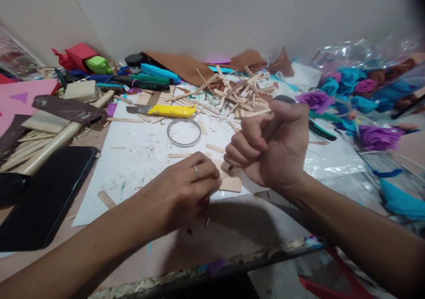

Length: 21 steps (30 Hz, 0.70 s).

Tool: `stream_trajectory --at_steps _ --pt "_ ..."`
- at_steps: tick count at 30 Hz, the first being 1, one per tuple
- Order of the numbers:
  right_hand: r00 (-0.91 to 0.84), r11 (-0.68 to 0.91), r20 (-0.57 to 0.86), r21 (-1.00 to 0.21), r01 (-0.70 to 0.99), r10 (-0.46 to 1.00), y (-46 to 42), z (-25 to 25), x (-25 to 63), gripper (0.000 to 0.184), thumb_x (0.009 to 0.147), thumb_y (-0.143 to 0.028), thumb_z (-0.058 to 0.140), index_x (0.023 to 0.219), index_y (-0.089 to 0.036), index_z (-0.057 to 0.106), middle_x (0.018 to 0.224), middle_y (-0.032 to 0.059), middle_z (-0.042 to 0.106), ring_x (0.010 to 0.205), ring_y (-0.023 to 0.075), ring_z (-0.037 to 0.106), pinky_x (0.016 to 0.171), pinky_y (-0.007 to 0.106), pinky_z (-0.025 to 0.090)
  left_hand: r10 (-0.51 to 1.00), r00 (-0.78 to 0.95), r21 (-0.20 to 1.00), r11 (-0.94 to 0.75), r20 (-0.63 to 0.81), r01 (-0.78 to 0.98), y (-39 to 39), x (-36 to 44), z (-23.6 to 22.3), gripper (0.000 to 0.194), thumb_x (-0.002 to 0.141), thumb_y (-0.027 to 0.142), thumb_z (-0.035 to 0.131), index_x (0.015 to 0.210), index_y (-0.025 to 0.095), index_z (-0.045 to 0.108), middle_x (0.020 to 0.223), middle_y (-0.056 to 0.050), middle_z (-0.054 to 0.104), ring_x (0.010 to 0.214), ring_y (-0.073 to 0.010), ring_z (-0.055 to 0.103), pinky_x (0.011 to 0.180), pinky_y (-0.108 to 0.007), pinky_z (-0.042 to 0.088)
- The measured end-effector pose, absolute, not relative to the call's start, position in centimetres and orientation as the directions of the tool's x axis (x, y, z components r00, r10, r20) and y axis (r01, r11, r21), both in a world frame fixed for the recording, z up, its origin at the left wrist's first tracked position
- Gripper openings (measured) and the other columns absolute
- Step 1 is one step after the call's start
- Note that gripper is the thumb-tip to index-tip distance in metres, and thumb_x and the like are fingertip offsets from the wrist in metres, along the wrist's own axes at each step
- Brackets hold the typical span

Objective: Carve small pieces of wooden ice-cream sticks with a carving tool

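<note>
My left hand [186, 186], a ring on one finger, rests on the white sheet [139, 157] with its fingers curled down onto small flat wooden pieces [230, 183]. Just right of it, my right hand [270, 142] is closed in a fist above those pieces; a small dark tip pokes out under it, and what it grips is hidden. A pile of wooden craft sticks [239, 93] lies behind the hands. A yellow utility knife [166, 110] and a clear tape ring [184, 132] lie on the sheet.
A black tablet [43, 197] lies at the left, beside wooden strips and a dowel [56, 139]. Markers, felt and red and green paper boxes [86, 60] line the wall. Purple and blue paper flowers [352, 91] and green-handled pliers [320, 128] sit right. The table edge runs near me.
</note>
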State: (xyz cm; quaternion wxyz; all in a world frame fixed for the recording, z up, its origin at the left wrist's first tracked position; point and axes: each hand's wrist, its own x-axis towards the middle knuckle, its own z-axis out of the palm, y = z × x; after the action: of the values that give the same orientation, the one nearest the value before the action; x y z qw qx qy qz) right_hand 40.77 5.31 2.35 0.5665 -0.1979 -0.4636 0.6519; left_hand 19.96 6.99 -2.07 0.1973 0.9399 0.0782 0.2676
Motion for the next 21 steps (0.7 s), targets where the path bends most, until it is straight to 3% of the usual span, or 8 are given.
stream_trajectory --at_steps 8,17,21 --pt "-0.213 0.088 0.251 -0.816 -0.572 0.944 4.89 2.50 39.95 0.074 0.094 -0.068 0.055 0.047 -0.021 0.023 0.038 -0.0069 0.012 0.036 0.0063 0.010 0.037 0.026 0.014 0.257 0.852 0.403 -0.913 0.456 0.059 6.86 20.00 -1.78 0.022 0.094 -0.001 0.059 0.106 0.015 0.068 0.109 -0.010 0.071 0.108 -0.0237 0.062 0.090 -0.037 0.058" --pt "-0.300 0.083 0.276 -0.848 -0.524 0.913 5.00 2.59 40.51 0.068 0.097 -0.065 0.053 0.048 -0.023 0.032 0.039 -0.0079 0.018 0.036 0.0074 0.016 0.039 0.025 0.021 0.254 0.862 0.354 -0.930 0.438 0.094 6.56 20.08 -2.04 0.018 0.099 0.003 0.056 0.108 0.014 0.066 0.104 -0.009 0.068 0.104 -0.0233 0.058 0.087 -0.037 0.056" --pt "-0.275 0.087 0.273 -0.838 -0.539 0.922 4.93 2.56 40.18 0.067 0.097 -0.062 0.053 0.047 -0.023 0.030 0.038 -0.0076 0.018 0.035 0.0074 0.015 0.038 0.026 0.019 0.252 0.864 0.348 -0.932 0.436 0.096 6.47 20.10 -1.91 0.018 0.099 0.003 0.057 0.110 0.014 0.066 0.105 -0.009 0.068 0.104 -0.0233 0.059 0.088 -0.037 0.056"
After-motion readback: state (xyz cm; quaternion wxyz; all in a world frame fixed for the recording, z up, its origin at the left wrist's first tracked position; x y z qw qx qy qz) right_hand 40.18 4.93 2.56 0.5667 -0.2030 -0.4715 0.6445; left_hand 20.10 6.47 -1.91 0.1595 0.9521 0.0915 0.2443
